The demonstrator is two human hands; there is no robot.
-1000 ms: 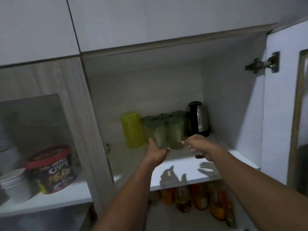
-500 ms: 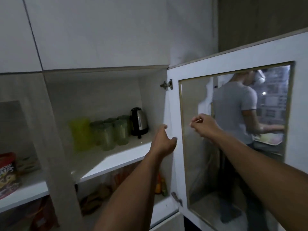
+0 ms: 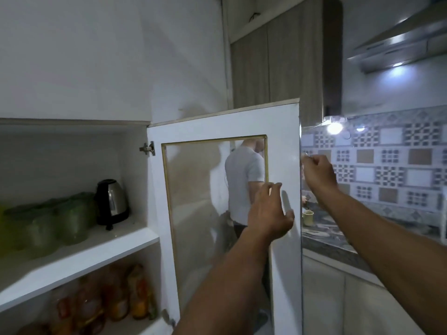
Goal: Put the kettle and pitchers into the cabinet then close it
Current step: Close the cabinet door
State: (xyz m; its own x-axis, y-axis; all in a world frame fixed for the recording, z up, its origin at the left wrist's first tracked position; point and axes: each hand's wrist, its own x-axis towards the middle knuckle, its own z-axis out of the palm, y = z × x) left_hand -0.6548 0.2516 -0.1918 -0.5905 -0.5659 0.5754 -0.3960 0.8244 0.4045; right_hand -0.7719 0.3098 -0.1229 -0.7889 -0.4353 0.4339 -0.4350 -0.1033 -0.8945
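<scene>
White laminate under our left hand (image 3: 269,213), which is spread open with the fingers against the inner frame of the glass-paned white cabinet door (image 3: 284,238), near its free edge. Our right hand (image 3: 318,171) is curled into a loose fist just past that edge, apparently pinching something small and shiny; we can't tell whether it's a handle or just a glint.

The loading part looks done to us. The black-and-steel electric kettle (image 3: 111,201) sits at the right end of the white cabinet shelf (image 3: 96,252), and the translucent green plastic pitchers (image 3: 52,221) are bunched just to its left, touching one another. Only the door is left.

What could go wrong: with one hand inside the door and one at its edge, swinging it shut fast could catch the left fingers between door and cabinet frame. A slam might also rattle the glass or the pitchers.

Nothing on the shelf sticks out past the front lip, so the door's path looks clear. Bottles (image 3: 116,303) fill the shelf below, and a yellowish cup (image 3: 308,217) sits on the surface beyond the door.
</scene>
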